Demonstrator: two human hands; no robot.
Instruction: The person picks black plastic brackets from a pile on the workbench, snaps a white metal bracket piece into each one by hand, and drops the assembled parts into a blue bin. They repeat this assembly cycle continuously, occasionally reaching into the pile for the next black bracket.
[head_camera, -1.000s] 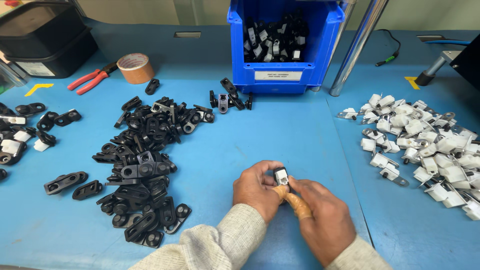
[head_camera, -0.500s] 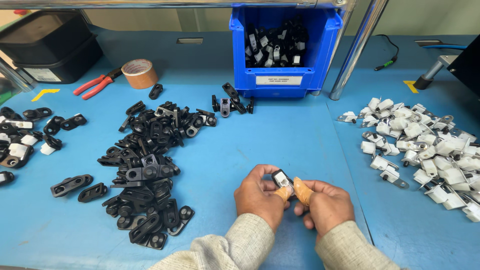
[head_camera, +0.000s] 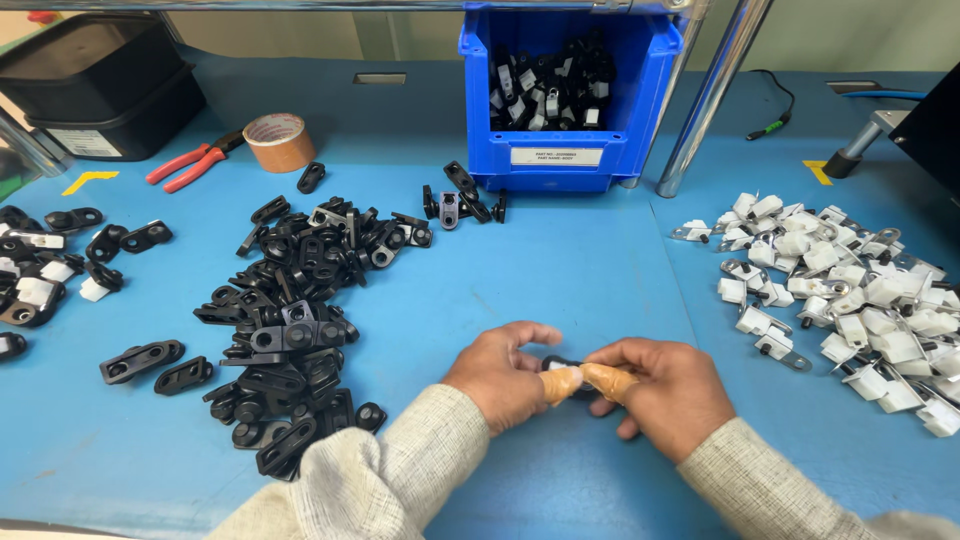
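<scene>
A small black clip (head_camera: 562, 366), likely light, stiff plastic best pinched by its flat edges, sits clamped between both hands above the blue counter (head_camera: 590, 270). Left hand (head_camera: 497, 372) and right hand (head_camera: 668, 393) close taped fingers (head_camera: 560, 384) on it. Left of the clip lies a black parts pile (head_camera: 290, 310); right, white parts (head_camera: 850, 290); beyond, a blue bin (head_camera: 570, 160).

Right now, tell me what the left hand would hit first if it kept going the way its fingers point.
The left hand points right, toward the small black part pinched between both hands. It already touches that, and just behind it sit the right hand's taped fingertips.
</scene>
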